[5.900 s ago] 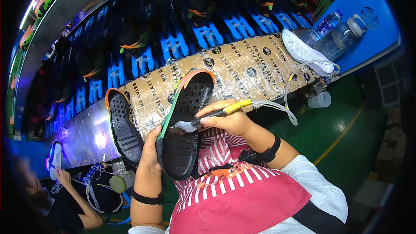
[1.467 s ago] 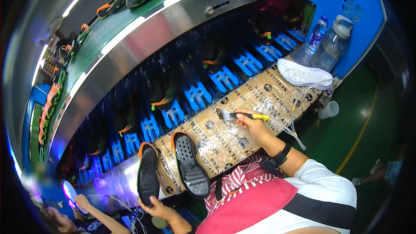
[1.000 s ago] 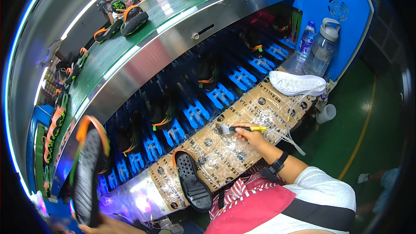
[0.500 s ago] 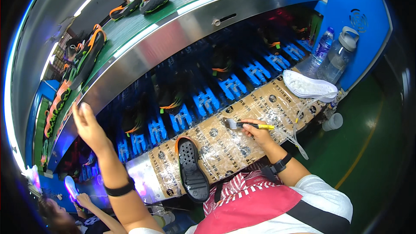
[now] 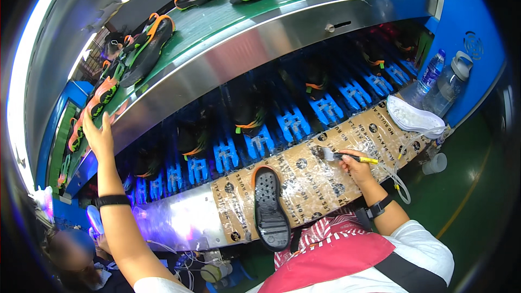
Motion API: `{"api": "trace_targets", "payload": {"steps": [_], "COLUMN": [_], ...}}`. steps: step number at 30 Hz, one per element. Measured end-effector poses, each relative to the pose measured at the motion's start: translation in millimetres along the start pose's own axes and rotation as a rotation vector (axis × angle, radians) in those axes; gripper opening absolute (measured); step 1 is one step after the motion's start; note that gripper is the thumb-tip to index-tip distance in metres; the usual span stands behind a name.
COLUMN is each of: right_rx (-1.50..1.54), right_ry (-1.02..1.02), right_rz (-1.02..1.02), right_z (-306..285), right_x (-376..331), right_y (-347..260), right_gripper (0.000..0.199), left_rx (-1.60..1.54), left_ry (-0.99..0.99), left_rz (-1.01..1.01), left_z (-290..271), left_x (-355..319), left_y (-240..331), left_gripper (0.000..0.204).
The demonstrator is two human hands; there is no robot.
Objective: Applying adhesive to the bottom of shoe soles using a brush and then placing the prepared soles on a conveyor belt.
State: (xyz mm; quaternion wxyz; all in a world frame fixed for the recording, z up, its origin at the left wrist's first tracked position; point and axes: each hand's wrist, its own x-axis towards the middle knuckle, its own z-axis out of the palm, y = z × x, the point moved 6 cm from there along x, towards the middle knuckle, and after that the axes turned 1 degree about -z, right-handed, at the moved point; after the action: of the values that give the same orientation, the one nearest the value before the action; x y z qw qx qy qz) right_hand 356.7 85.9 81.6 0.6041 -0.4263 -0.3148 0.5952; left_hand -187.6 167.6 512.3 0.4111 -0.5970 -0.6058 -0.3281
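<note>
Brush (image 5: 332,155) with a yellow handle and pale bristles sat pinched in the right hand (image 5: 355,167) over the cardboard-covered bench (image 5: 304,184). Left hand (image 5: 97,135), fingers spread, touched orange-edged shoes (image 5: 103,95) on the green conveyor (image 5: 228,16); a black sole (image 5: 269,209) lay tread-up on the bench.

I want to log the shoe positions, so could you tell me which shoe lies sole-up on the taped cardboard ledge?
The black shoe with orange trim, studded sole up, left of the right hand; the others ride the green belt.
</note>
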Motion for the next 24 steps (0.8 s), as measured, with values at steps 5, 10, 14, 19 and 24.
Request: {"api": "trace_targets", "payload": {"steps": [5,10,14,19,24], "right_rx": [-0.033,-0.046,-0.065,0.002,0.018], "right_ry": [0.075,0.111,0.144,0.145,0.151], "right_rz": [-0.064,-0.07,-0.048,-0.065,-0.057], "right_z": [-4,0,2,5,-1], "right_x": [-3,1,0,-1,-1], "right_y": [-2,2,5,1,2], "right_gripper": [0.026,0.024,0.024,0.024,0.025], "left_rx": [0.231,0.255,0.35,0.474,0.788], "left_ry": [-0.158,-0.446,-0.431,-0.554,-0.534], "left_rz": [0.056,0.13,0.166,-0.045,-0.347], "left_z": [37,72,79,85,88], "left_x": [47,57,68,78,63], "left_y": [14,11,-4,-57,-59], "left_gripper": [0.06,0.032,0.03,0.029,0.036]}}
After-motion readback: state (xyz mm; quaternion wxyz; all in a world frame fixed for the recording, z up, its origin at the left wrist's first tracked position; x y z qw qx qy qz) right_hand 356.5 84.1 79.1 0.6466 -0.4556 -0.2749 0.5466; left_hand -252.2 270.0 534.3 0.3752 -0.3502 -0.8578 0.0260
